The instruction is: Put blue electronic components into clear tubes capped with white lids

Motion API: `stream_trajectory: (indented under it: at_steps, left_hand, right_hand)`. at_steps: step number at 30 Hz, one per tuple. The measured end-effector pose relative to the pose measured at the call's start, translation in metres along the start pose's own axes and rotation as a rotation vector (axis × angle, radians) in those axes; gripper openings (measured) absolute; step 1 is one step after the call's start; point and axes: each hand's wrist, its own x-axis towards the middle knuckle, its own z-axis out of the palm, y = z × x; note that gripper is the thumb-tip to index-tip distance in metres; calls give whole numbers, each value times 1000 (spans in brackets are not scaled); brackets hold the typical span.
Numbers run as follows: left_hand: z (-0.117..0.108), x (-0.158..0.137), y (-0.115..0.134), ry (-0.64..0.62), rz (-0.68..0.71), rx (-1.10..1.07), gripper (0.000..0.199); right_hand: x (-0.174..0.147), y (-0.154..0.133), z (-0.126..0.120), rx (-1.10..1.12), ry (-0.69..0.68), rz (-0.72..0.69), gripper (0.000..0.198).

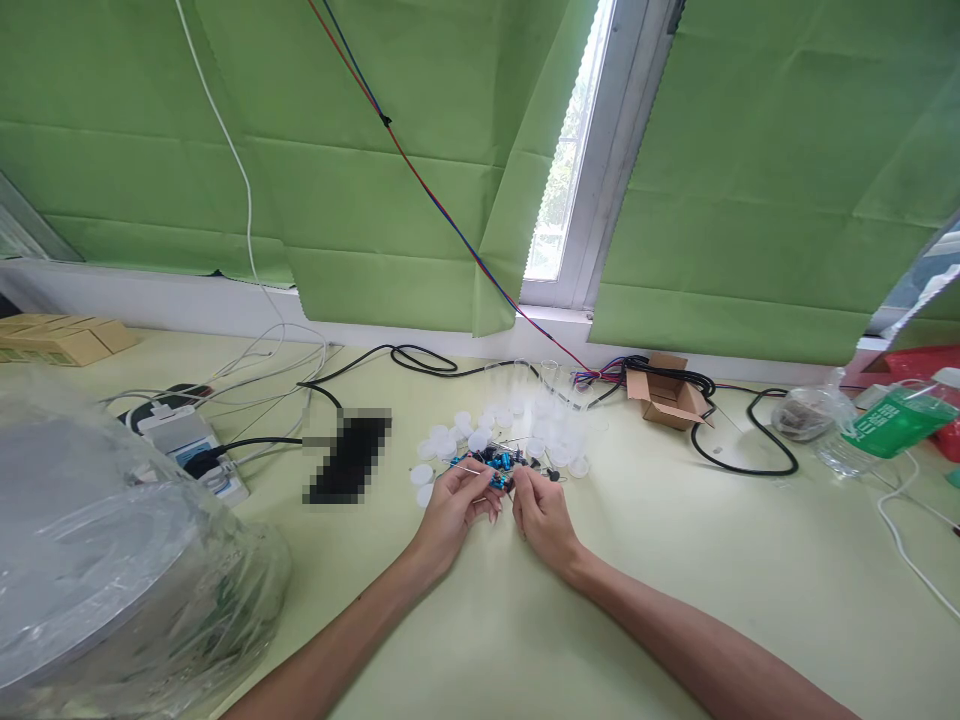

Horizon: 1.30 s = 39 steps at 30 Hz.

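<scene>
My left hand [454,497] is closed in a pinch on a small blue part [498,481], with a thin metal rod [471,469] running beside its fingers. Close on the right, the bent fingers of my right hand [541,510] are pressed together; what they hold is hidden. Just beyond both hands lies a heap of small blue and black parts [505,459] with thin metal pins. Round white translucent caps [442,444] lie scattered around the heap, and several clear tubes [550,376] stand behind it.
An open cardboard box [666,405] and black cables [750,468] lie at the back right, near a green-labelled bottle [892,425]. To the left are a blurred-out dark object [349,458], a power strip [187,445] and a large plastic-wrapped object [127,570].
</scene>
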Motion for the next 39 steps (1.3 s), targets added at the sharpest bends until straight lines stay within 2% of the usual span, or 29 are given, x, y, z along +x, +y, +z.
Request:
stream_trajectory:
  at_steps: [4,10,17,34,37,39]
  left_hand:
    - [2,0,5,55,20,-18,25]
    - [2,-1,5,64,24,-27,24]
    - [0,1,1,48,28,1,24]
    - [-3,1,-4,-49,19,42,21]
    - [-3,1,-4,-40,15,27,21]
    - [-2,1,-3,-21,17,19,22]
  right_hand:
    - [-1,-4,-1,40,-50,21,33]
    - [-2,-2,-1,8,-95,-31,32]
    - [-1,-1,-1,-33,-78,-51,28]
    - [2,3,0,-95,-15,-100,56]
    - [0,2,0,-80,-1,-91,55]
    - [-1,1,0,-29,-3,-58,48]
